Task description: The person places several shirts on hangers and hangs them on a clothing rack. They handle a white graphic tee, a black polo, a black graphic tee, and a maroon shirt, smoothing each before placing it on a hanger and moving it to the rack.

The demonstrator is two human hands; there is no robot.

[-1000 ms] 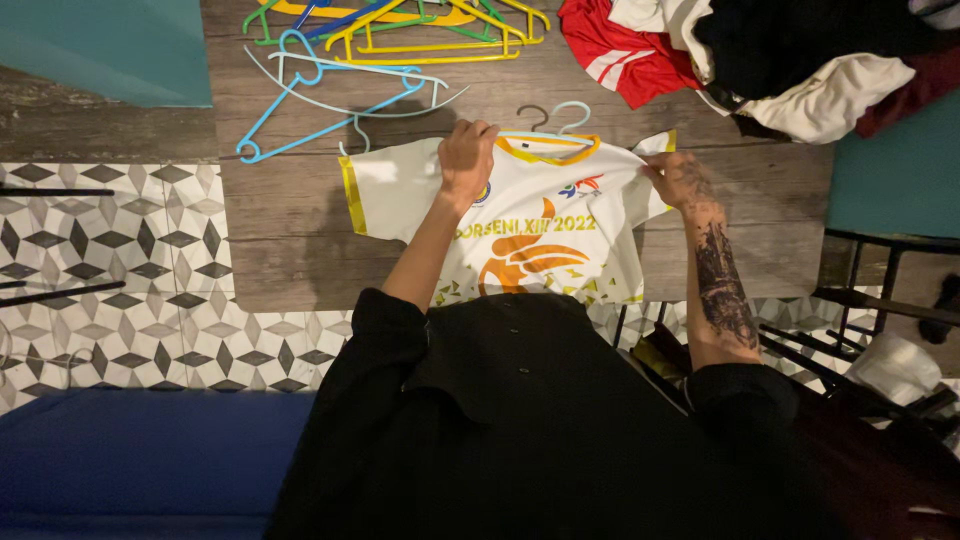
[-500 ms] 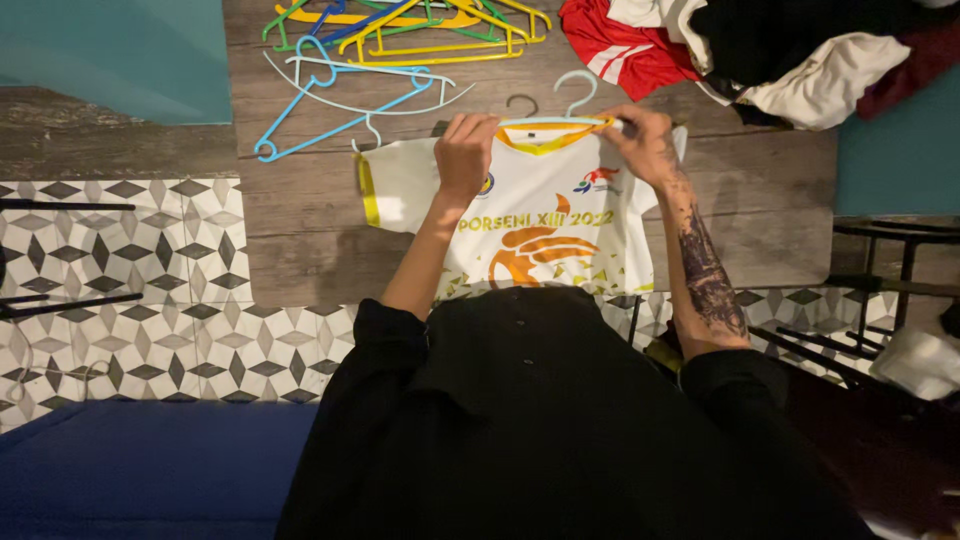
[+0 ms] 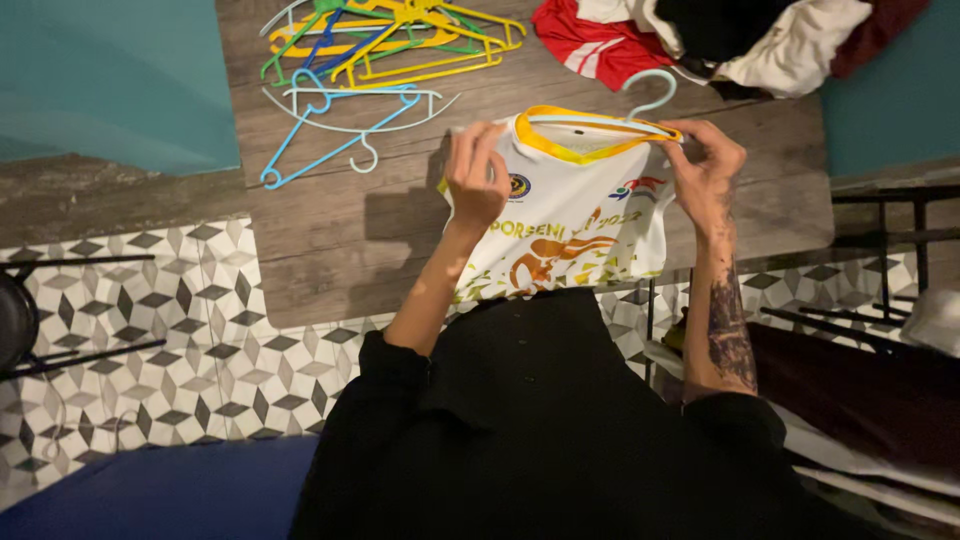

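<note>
A white jersey (image 3: 575,215) with a yellow collar and orange print hangs lifted above the wooden table (image 3: 330,235). A pale blue hanger (image 3: 640,100) sits inside its collar, hook pointing up. My left hand (image 3: 474,170) grips the jersey's left shoulder. My right hand (image 3: 705,170) grips the right shoulder at the hanger's end. The jersey's lower part drapes toward my black shirt.
A heap of coloured plastic hangers (image 3: 385,35) lies at the table's far left, with light blue and white ones (image 3: 340,115) nearer. A pile of clothes (image 3: 700,35), red, white and black, sits at the far right. Patterned tile floor (image 3: 150,330) lies left; a dark chair frame (image 3: 880,270) stands right.
The jersey lay flat on the table with the hanger being worked into its collar. Now both hands have raised it off the table by the shoulders, and its sleeves have folded inward.
</note>
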